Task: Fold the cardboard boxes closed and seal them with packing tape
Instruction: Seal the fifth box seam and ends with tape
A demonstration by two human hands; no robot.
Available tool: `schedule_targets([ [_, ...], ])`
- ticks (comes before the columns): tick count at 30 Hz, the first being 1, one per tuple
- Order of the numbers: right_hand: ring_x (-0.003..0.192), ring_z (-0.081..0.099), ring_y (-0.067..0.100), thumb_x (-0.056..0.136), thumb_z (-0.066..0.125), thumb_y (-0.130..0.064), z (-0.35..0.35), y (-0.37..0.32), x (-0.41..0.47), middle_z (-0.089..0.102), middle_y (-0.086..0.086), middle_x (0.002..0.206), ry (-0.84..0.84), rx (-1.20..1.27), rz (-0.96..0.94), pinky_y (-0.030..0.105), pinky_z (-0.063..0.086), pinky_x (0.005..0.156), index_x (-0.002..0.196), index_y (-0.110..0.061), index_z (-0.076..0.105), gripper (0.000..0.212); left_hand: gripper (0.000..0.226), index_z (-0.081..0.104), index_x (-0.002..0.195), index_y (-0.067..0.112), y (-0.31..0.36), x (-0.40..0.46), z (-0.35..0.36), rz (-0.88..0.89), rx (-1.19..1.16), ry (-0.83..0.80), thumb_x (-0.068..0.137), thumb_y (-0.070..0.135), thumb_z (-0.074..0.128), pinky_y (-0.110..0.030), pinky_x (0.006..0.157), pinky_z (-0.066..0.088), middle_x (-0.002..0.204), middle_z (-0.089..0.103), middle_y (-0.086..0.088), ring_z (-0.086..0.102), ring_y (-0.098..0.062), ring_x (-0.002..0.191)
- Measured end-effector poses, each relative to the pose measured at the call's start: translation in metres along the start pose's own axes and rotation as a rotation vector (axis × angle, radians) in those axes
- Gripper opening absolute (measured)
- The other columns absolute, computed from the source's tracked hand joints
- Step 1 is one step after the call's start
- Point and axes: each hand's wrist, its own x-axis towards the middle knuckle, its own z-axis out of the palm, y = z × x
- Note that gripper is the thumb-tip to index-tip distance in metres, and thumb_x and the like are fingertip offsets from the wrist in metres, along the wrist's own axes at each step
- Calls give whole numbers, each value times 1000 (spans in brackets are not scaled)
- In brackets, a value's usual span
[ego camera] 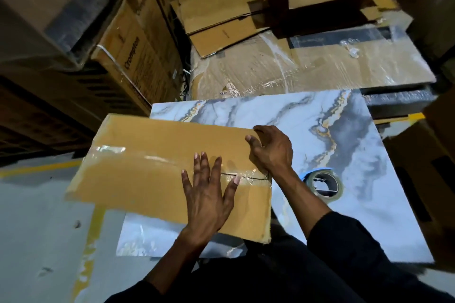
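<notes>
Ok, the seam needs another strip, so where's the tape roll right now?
In the head view the tape roll lies on the marble-patterned board, right of the cardboard box, just beyond the right forearm.

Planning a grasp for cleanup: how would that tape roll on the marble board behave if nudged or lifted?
The tape roll lies flat on its side on the marble board, so a nudge would probably slide it, not roll it. The board looks glossy, so it may skid easily. Its open core suggests fingers could hook through, and it is likely light. A loose blue end might snag or stick.
</notes>
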Motion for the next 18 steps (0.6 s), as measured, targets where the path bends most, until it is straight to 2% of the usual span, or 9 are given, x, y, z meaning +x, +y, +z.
schedule_targets([
  [4,115,64,29,91,65,-55,-1,-6,-11,70,0,123,135,-36,143,47,48,98,122,-26,71,43,78,45,158,23,-7,15,1,-46,-30,11,103,73,22,-65,126,5,173,21,-15,2,-27,163],
  [7,116,57,37,97,60,-50,-15,-6,-31,62,9,120,132,-106,246,49,43,95,124,-23,63,39,73,49,155,24,-16,25,2,-78,-43,14,103,71,29,-65,126,2,172,23,-16,2,-28,163],
  [10,104,64,35,92,57,-66,-47,3,-48,66,8,105,-84,-246,259,40,48,80,107,-25,61,44,71,52,153,23,-27,28,0,-121,-41,42,103,69,32,-64,124,-2,171,26,-17,4,-30,163],
  [13,89,69,25,81,42,-92,-71,13,-63,72,-3,86,-360,-428,249,34,52,70,97,-29,63,68,74,51,153,25,-33,16,-1,-184,-39,18,100,72,29,-69,122,1,170,25,-20,4,-33,162],
  [14,89,69,22,79,37,-96,-74,14,-69,72,-6,86,-380,-438,210,34,54,71,104,-31,63,74,77,48,155,26,-34,11,-1,-202,-42,-9,99,74,26,-70,122,2,171,22,-21,2,-35,162],
  [15,93,69,20,79,37,-96,-73,14,-73,73,-7,94,-382,-406,171,36,55,75,116,-33,62,77,80,44,157,27,-33,5,-1,-210,-41,-33,98,77,24,-71,123,2,172,18,-23,0,-36,162],
  [17,112,65,23,88,44,-85,-67,13,-79,67,-1,124,-414,-261,131,40,54,90,144,-34,48,75,86,37,161,28,-30,-2,-1,-213,-30,-57,96,81,20,-71,123,1,172,10,-25,-5,-37,162],
  [18,120,62,25,94,44,-78,-64,11,-81,63,2,134,-446,-192,126,41,52,95,151,-33,41,73,89,33,163,29,-28,-4,-2,-216,-23,-67,95,84,19,-71,123,0,173,6,-25,-7,-37,162],
])
